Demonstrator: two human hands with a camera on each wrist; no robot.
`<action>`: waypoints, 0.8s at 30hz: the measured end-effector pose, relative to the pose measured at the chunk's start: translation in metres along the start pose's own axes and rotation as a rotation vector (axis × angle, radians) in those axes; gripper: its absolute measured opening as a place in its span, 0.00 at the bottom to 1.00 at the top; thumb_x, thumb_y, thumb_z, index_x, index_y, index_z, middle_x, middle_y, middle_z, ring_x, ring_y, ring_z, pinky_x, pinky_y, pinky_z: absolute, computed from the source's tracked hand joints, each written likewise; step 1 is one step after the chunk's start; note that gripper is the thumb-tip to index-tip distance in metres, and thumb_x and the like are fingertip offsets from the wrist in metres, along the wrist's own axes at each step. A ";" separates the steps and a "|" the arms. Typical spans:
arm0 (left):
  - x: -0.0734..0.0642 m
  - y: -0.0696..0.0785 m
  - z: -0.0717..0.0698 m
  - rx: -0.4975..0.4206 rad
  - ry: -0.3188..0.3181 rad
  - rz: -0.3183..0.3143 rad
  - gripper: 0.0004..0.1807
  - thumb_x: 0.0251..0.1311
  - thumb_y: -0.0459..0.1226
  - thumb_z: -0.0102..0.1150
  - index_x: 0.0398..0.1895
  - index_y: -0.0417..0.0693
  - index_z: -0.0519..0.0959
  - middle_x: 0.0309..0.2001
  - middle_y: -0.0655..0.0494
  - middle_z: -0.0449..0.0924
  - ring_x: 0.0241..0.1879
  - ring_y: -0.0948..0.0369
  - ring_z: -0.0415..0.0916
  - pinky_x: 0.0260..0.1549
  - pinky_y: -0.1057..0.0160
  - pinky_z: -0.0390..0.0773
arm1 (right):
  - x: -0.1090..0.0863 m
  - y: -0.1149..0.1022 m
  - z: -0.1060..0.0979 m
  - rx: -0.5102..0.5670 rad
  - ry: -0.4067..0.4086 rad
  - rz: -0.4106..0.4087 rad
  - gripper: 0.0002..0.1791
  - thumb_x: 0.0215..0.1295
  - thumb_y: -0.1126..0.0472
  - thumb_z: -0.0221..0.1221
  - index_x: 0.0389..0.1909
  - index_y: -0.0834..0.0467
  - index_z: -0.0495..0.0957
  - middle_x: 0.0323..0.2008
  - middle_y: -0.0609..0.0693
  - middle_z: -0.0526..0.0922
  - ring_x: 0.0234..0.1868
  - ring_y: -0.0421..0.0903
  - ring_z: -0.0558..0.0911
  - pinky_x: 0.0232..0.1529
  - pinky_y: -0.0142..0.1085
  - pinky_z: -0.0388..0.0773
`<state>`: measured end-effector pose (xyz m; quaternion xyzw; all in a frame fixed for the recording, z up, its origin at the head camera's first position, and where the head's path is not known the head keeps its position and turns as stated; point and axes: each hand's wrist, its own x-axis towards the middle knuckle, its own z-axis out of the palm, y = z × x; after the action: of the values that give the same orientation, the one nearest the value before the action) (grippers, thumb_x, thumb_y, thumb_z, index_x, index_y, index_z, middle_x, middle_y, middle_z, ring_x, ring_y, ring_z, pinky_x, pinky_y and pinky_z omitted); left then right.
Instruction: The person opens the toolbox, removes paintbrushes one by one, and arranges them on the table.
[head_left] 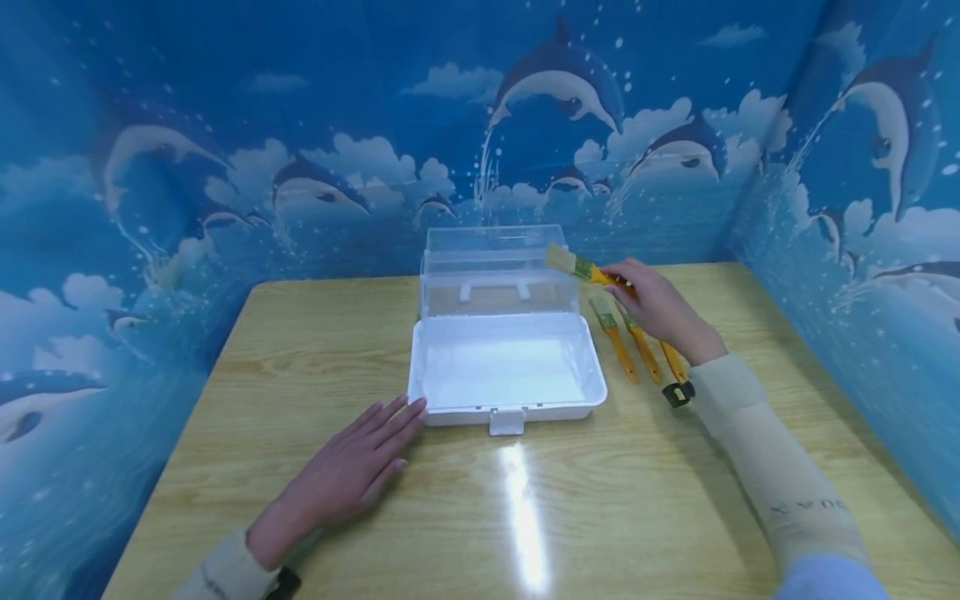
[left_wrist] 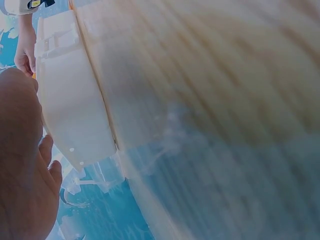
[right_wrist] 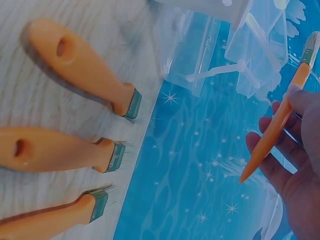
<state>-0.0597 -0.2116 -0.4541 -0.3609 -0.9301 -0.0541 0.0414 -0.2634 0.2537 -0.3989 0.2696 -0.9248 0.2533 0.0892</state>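
A white plastic box (head_left: 506,412) with a clear lid (head_left: 491,271) swung up at the back sits on the table; its inside is bare. My right hand (head_left: 660,308) holds a paintbrush (head_left: 585,267) by its orange handle, above the table just right of the lid, bristles pointing left. In the right wrist view thumb and fingers grip that paintbrush (right_wrist: 280,122). Fingers straight, my left hand (head_left: 352,467) touches the box's front left corner. Several more paintbrushes (head_left: 618,346) with orange handles and green ferrules lie side by side right of the box, partly under my right arm.
The wooden table (head_left: 315,350) carries the box and brushes. A blue curtain (head_left: 337,125) printed with dolphins stands around its back and sides. The box's latch (head_left: 507,422) hangs at the front. A black band (head_left: 678,393) is on the right wrist.
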 end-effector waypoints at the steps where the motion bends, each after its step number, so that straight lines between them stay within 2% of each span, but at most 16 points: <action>1: 0.000 0.000 0.000 0.001 -0.003 -0.002 0.34 0.78 0.46 0.46 0.82 0.52 0.50 0.83 0.60 0.44 0.81 0.56 0.45 0.80 0.65 0.28 | 0.000 0.000 0.000 -0.001 -0.002 0.005 0.19 0.77 0.62 0.55 0.65 0.61 0.74 0.54 0.57 0.79 0.50 0.54 0.80 0.50 0.52 0.84; 9: 0.001 0.000 -0.001 -0.002 -0.020 -0.011 0.34 0.78 0.46 0.45 0.82 0.52 0.49 0.83 0.61 0.43 0.81 0.57 0.44 0.80 0.65 0.27 | -0.006 0.004 0.001 -0.019 -0.017 0.044 0.20 0.79 0.60 0.52 0.67 0.61 0.73 0.53 0.57 0.79 0.49 0.53 0.80 0.48 0.52 0.84; 17: 0.000 0.000 0.000 -0.010 -0.016 -0.010 0.35 0.78 0.46 0.46 0.82 0.52 0.49 0.83 0.61 0.43 0.81 0.56 0.44 0.80 0.64 0.28 | -0.014 0.012 0.004 -0.016 -0.033 0.077 0.19 0.78 0.62 0.53 0.65 0.62 0.74 0.57 0.59 0.79 0.55 0.57 0.80 0.55 0.56 0.82; 24: 0.000 0.000 -0.001 -0.015 -0.024 -0.014 0.35 0.78 0.46 0.46 0.82 0.53 0.49 0.83 0.61 0.42 0.81 0.56 0.43 0.80 0.65 0.27 | -0.019 0.016 0.005 -0.018 -0.012 0.055 0.18 0.78 0.61 0.54 0.63 0.64 0.75 0.54 0.60 0.80 0.52 0.56 0.81 0.52 0.55 0.84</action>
<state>-0.0596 -0.2118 -0.4535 -0.3554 -0.9326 -0.0568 0.0273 -0.2563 0.2716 -0.4161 0.2449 -0.9345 0.2458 0.0793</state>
